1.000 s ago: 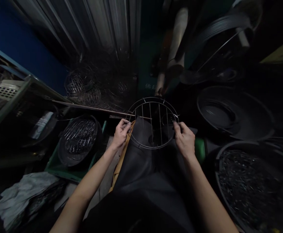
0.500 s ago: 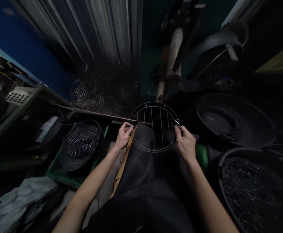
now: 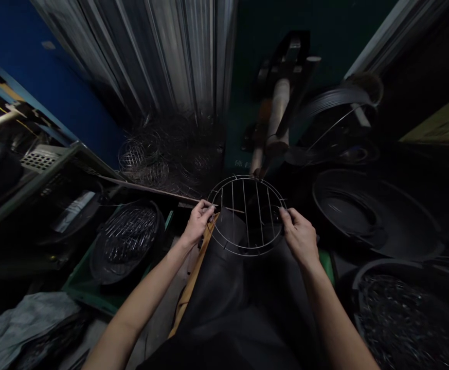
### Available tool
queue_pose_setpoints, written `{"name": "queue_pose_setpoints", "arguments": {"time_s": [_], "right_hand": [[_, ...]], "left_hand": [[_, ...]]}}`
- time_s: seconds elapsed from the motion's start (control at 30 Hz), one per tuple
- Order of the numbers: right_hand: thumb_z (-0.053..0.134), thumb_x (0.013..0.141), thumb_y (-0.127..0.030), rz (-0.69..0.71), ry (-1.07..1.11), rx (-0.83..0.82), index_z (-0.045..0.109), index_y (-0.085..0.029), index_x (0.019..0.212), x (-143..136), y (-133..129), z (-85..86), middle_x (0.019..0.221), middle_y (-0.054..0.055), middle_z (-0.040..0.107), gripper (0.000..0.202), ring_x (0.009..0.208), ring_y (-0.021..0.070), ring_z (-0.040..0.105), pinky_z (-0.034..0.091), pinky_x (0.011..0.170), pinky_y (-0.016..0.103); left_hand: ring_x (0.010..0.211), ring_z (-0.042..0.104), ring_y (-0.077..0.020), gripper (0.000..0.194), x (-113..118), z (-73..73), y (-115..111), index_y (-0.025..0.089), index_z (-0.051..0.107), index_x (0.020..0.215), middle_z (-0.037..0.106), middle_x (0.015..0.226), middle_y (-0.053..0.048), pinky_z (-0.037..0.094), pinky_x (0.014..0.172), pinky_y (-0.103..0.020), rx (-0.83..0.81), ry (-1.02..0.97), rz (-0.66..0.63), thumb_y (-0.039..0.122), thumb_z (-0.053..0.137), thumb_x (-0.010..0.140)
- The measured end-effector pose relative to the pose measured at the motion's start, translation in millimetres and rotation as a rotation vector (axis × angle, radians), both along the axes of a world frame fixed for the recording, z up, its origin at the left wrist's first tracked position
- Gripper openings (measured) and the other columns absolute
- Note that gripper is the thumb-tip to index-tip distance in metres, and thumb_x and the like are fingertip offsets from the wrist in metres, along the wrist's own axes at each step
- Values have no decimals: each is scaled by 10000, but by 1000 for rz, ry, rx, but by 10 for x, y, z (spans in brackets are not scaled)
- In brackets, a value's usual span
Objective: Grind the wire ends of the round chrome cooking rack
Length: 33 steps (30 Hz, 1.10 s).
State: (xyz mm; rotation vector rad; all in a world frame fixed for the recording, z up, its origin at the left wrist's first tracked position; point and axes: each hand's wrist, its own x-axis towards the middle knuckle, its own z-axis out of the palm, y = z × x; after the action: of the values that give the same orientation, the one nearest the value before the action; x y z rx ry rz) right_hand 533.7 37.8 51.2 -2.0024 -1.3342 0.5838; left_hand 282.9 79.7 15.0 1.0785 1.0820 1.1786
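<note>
A round wire rack (image 3: pixel 244 226) with a double outer ring and several straight crossbars is held out in front of me above my dark-clothed lap. My left hand (image 3: pixel 198 222) pinches its left rim between thumb and fingers. On the opposite side my right hand (image 3: pixel 299 234) grips the rim in the same way. Just beyond the rack stands a machine (image 3: pixel 278 113) with a pale cylindrical bar, its lower end partly hidden in shadow behind the rack.
Short metal rods fill a black tub (image 3: pixel 103 267) in a green crate (image 3: pixel 78 289) at left. Wire racks (image 3: pixel 147 159) lie heaped by the corrugated wall. At right are a large basin (image 3: pixel 409 221), a tub of small metal pieces (image 3: pixel 397 313) and a wire coil (image 3: pixel 336 100).
The whole view has shifted, so the surroundings and the rack sit lower in the picture. Both hands keep their hold on the rack's rim.
</note>
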Motion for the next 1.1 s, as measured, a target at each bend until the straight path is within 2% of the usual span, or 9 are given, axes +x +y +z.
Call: {"name": "queue_pose_setpoints", "arguments": {"time_s": [0.23, 0.63, 1.1], "right_hand": [[352, 829, -645, -10, 2, -17, 417, -226, 634, -36, 24, 35, 523, -29, 398, 466, 528, 143, 394, 292, 556, 280], [341, 843, -625, -8, -11, -12, 406, -225, 616, -113, 85, 86, 529, -18, 422, 464, 530, 144, 390, 297, 554, 283], [357, 851, -609, -15, -18, -8, 400, -226, 607, -128, 82, 102, 558, 3, 461, 456, 549, 147, 396, 295, 561, 288]], "left_hand": [[551, 411, -52, 316, -27, -28, 123, 173, 512, 762, 455, 591, 67, 317, 552, -176, -30, -17, -17, 437, 686, 751], [549, 394, -45, 345, -119, 86, 270, 165, 517, 732, 439, 603, 65, 322, 536, -171, -18, -34, -54, 441, 722, 712], [540, 396, -39, 343, -123, 90, 279, 159, 520, 735, 439, 592, 65, 319, 528, -161, -30, -50, -55, 428, 732, 709]]}}
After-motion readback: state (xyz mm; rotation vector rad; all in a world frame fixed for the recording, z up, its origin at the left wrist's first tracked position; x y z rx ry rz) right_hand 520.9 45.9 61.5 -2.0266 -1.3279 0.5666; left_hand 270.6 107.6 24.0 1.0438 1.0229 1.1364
